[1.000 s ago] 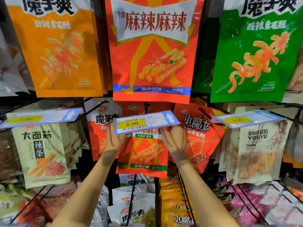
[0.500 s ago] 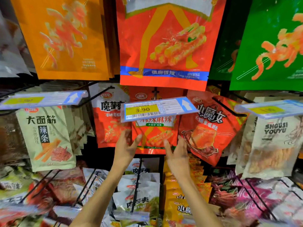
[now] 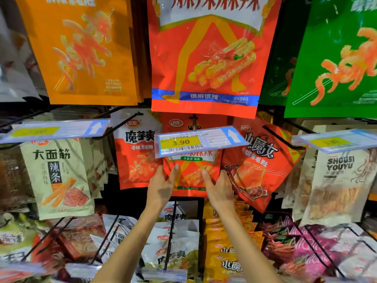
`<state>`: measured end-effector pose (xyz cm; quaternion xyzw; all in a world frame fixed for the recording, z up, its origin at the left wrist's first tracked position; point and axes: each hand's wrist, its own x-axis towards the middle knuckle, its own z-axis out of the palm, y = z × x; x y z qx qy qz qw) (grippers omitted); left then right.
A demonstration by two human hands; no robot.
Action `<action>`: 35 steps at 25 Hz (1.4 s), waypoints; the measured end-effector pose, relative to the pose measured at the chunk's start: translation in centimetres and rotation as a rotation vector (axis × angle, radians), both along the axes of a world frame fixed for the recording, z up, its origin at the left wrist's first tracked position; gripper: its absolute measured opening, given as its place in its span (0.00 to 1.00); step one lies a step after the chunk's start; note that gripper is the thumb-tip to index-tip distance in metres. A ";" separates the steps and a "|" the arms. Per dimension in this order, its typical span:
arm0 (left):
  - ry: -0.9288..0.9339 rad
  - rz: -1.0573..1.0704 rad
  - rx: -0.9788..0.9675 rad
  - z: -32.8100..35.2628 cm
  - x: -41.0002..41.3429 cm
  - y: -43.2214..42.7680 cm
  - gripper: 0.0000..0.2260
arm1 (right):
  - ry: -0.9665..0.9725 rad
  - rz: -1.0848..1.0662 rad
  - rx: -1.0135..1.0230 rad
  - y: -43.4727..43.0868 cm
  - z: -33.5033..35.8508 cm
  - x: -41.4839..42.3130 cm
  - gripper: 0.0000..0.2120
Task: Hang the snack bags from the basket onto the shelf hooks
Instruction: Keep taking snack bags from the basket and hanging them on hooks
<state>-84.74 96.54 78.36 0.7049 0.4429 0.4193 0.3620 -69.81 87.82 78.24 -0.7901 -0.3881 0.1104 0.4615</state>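
A small red snack bag hangs on the middle hook, behind the price tag reading 3.90. My left hand touches the bag's lower left side, thumb and fingers straight and pointing up. On the lower right side rests my right hand, its thumb lying on the bag's front. Neither hand carries a loose bag. The basket is out of view.
Large orange, red and green bags hang above. Beside the small red bag hang a red-and-white bag and a tilted red bag. More hooks, tags and rows of bags fill the lower racks.
Both hands have come down from the top of the small red bag behind the price tag and now rest against its lower sides. My view has moved closer.
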 end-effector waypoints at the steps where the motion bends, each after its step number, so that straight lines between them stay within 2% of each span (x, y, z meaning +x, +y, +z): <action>1: 0.043 0.028 0.041 0.2 -0.2 0.1 0.19 | -0.004 -0.001 -0.011 0.0 0.1 0.0 0.41; 4: 0.065 0.040 0.103 0.5 -0.5 0.1 0.18 | 0.010 -0.013 -0.008 0.0 0.0 0.1 0.42; 8: 0.017 0.000 0.035 0.1 -0.4 0.3 0.18 | 0.011 0.013 -0.018 -0.3 0.1 0.2 0.38; 15: -0.008 -0.118 -0.108 -1.7 -1.8 -1.1 0.39 | 0.014 0.097 -0.094 -2.2 -0.2 0.3 0.32; 17: -0.001 -0.126 -0.124 -1.2 -1.8 -1.3 0.37 | -0.018 0.080 -0.122 -2.3 0.2 0.3 0.30; 18: 0.022 -0.120 -0.143 -0.9 -1.8 -1.3 0.31 | -0.035 0.078 -0.144 -2.4 0.5 0.3 0.30; 19: 0.069 -0.112 -0.150 -0.4 -1.8 -1.5 0.25 | -0.058 0.083 -0.170 -2.5 0.7 0.3 0.30; 20: 0.123 -0.097 -0.131 -0.1 -1.9 -1.5 0.24 | -0.083 0.093 -0.203 -2.7 0.9 0.4 0.30; 22: 0.238 -0.049 -0.055 0.3 -2.5 -1.9 0.26 | -0.159 0.118 -0.284 -3.4 1.4 0.3 0.29; 26: 0.595 0.063 0.183 0.3 -4.7 -2.7 0.24 | -0.514 0.156 -0.536 -4.8 2.7 0.2 0.26; 29: 0.868 0.118 0.282 0.6 -6.3 -4.2 0.27 | -0.639 0.196 -0.660 -6.3 4.1 -0.3 0.24; 31: 0.969 0.151 0.347 0.8 -6.9 -5.8 0.27 | -0.659 0.222 -0.662 -7.9 4.7 -0.4 0.22; 35: 0.976 0.120 0.485 1.7 -7.2 -9.5 0.24 | -0.747 0.228 -0.474 -11.4 5.3 -0.7 0.22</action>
